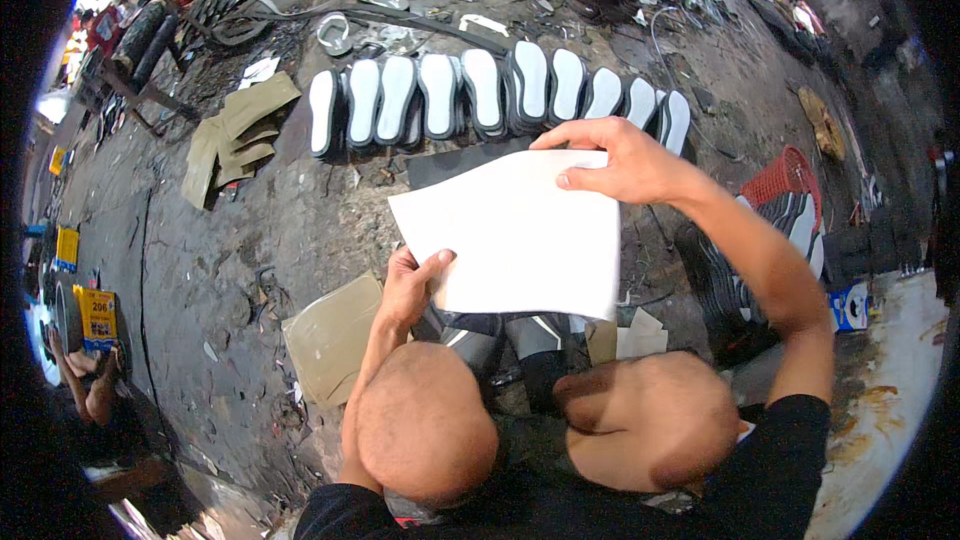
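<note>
I hold a white flexible sheet (pixel 520 235) in front of me above my knees. My left hand (pixel 412 285) grips its lower left edge with the thumb on top. My right hand (pixel 610 160) pinches its upper right edge. A dark sheet (pixel 450 162) lies on the ground just behind the white one. Beyond it, several white shoe soles with dark rims (pixel 490 90) stand in a row on the dirty floor.
Olive-tan cut pieces (pixel 235 135) lie at the left, and a tan sheet (pixel 330 335) rests by my left knee. A red mesh basket (pixel 785 180) and stacked dark soles (pixel 725 285) stand to the right. Other people sit at the far top left and lower left.
</note>
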A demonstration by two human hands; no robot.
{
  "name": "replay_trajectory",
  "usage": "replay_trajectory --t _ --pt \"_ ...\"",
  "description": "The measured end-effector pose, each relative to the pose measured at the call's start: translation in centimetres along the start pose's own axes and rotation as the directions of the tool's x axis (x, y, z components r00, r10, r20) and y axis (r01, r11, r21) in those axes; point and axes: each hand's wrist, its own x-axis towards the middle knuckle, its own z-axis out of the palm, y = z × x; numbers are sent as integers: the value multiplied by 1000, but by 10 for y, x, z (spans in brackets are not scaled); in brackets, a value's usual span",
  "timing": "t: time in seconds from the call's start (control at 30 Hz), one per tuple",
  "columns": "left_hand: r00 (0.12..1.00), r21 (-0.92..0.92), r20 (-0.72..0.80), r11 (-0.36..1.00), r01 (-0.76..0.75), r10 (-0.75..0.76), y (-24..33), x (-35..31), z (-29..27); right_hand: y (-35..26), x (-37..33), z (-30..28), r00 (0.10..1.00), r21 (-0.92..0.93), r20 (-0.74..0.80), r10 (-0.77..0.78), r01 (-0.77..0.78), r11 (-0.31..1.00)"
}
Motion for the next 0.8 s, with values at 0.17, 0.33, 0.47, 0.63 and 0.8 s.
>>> replay_trajectory --t 0.17,0.33,0.47,0.63,0.8 --pt "976 328 -209 935 134 -66 -78 50 -47 152 34 36 886 325 -85 455 -407 854" --pt "858 910 -189 413 -30 478 -97 95 -47 240 99 32 923 -455 -362 129 -295 840" --pt "865 864 -112 477 -159 490 -40 156 -9 264 151 40 933 -896 -288 -215 -183 405" --pt "830 854 241 297 -428 504 -15 253 45 278 187 7 992 -811 -126 -18 -93 577" --pt "661 772 487 73 -631 571 -30 318 89 284 190 -11 991 -733 -111 -80 -27 680"
